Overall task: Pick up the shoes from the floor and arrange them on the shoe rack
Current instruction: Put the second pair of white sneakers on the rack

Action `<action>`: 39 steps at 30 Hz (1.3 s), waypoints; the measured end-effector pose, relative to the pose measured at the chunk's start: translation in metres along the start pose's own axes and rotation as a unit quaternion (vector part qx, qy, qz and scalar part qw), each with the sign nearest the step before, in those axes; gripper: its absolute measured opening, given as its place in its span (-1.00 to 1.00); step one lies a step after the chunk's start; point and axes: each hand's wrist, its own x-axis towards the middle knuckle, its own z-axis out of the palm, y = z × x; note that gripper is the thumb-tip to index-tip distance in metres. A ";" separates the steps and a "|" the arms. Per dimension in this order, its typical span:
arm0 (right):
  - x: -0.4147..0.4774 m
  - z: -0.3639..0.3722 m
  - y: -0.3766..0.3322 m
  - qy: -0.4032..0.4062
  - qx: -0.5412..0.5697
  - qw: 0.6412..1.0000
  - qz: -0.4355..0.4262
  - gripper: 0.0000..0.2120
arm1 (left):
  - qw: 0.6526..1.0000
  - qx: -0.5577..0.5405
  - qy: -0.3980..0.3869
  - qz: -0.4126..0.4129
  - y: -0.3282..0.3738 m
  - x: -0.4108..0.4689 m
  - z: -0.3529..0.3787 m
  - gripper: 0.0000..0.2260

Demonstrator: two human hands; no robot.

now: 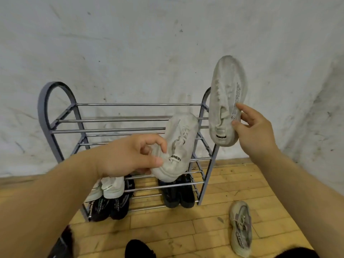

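Note:
My left hand (130, 155) grips the heel of a pale grey knit sneaker (181, 138), held toe-forward over the right part of the grey metal shoe rack (44, 108). My right hand (255, 131) holds the matching grey sneaker (227, 90) by its heel side, toe pointing up, above the rack's right end. Lower tiers hold a white pair (109, 187), a black pair with lettering (109, 207) and a plain black pair (178, 194). A beige sneaker (241, 228) lies on the wooden floor to the right of the rack.
The rack stands against a scuffed white wall (167, 43). Wooden floorboards (186, 229) run in front of it. A dark shoe (139, 248) and another dark object (63, 244) sit at the bottom edge near me. The rack's top bars are bare on the left.

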 end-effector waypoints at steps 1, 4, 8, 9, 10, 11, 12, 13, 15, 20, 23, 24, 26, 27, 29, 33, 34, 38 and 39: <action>-0.001 0.001 -0.001 -0.010 0.012 1.000 0.004 -0.56 | 1.000 0.005 -0.020 -0.005 -0.002 -0.007 -0.002 -0.84; -0.005 0.002 -0.003 -0.064 0.065 0.995 0.028 -0.53 | 0.995 0.016 -0.084 -0.043 -0.005 -0.026 -0.003 -0.82; -0.016 0.002 -0.013 -0.185 0.090 0.978 0.038 -0.54 | 0.974 0.093 -0.150 -0.139 -0.020 -0.040 0.004 -0.82; -0.019 0.002 -0.016 -0.227 0.083 0.969 0.045 -0.55 | 0.968 0.114 -0.154 -0.164 -0.026 -0.042 0.007 -0.83; -0.022 0.002 -0.019 -0.273 0.066 0.958 0.051 -0.55 | 0.961 0.134 -0.152 -0.188 -0.034 -0.043 0.010 -0.84; -0.025 0.002 -0.019 -0.322 0.038 0.944 0.060 -0.55 | 0.953 0.156 -0.149 -0.211 -0.043 -0.043 0.012 -0.85; -0.029 0.003 -0.020 -0.374 0.004 0.925 0.070 -0.56 | 0.945 0.178 -0.147 -0.232 -0.052 -0.043 0.013 -0.85; -0.032 0.004 -0.019 -0.419 -0.035 0.904 0.082 -0.56 | 0.936 0.198 -0.146 -0.253 -0.062 -0.044 0.015 -0.85; -0.036 0.007 -0.013 -0.474 -0.110 0.866 0.115 -0.56 | 0.924 0.208 -0.138 -0.289 -0.082 -0.046 0.016 -0.85; -0.049 0.019 0.030 -0.502 -0.251 0.798 0.221 -0.54 | 0.940 0.161 -0.061 -0.295 -0.121 -0.049 0.027 -0.84; -0.069 0.039 0.068 -0.428 -0.236 0.813 0.316 -0.50 | 0.956 0.123 0.019 -0.264 -0.137 -0.037 0.052 -0.79; -0.076 0.048 0.081 -0.399 -0.216 0.822 0.343 -0.47 | 0.960 0.090 0.048 -0.261 -0.140 -0.033 0.064 -0.78; -0.083 0.066 0.110 -0.358 -0.204 0.841 0.351 -0.44 | 0.962 0.023 0.105 -0.250 -0.148 -0.025 0.087 -0.79; -0.083 0.074 0.122 -0.353 -0.206 0.848 0.338 -0.43 | 0.962 0.005 0.130 -0.240 -0.155 -0.019 0.095 -0.79; -0.080 0.087 0.141 -0.347 -0.208 0.861 0.309 -0.40 | 0.961 -0.026 0.178 -0.209 -0.175 -0.001 0.110 -0.77; -0.060 0.103 0.166 -0.319 -0.193 0.881 0.290 -0.40 | 0.950 -0.066 0.222 -0.211 -0.206 0.038 0.119 -0.72; -0.053 0.107 0.171 -0.312 -0.193 0.884 0.289 -0.40 | 0.950 -0.067 0.222 -0.210 -0.212 0.051 0.117 -0.71; -0.028 0.130 0.197 -0.297 -0.209 0.887 0.284 -0.36 | 0.951 -0.083 0.221 -0.199 -0.227 0.103 0.100 -0.69; -0.024 0.137 0.207 -0.291 -0.199 0.892 0.283 -0.38 | 0.953 -0.076 0.216 -0.197 -0.231 0.113 0.098 -0.68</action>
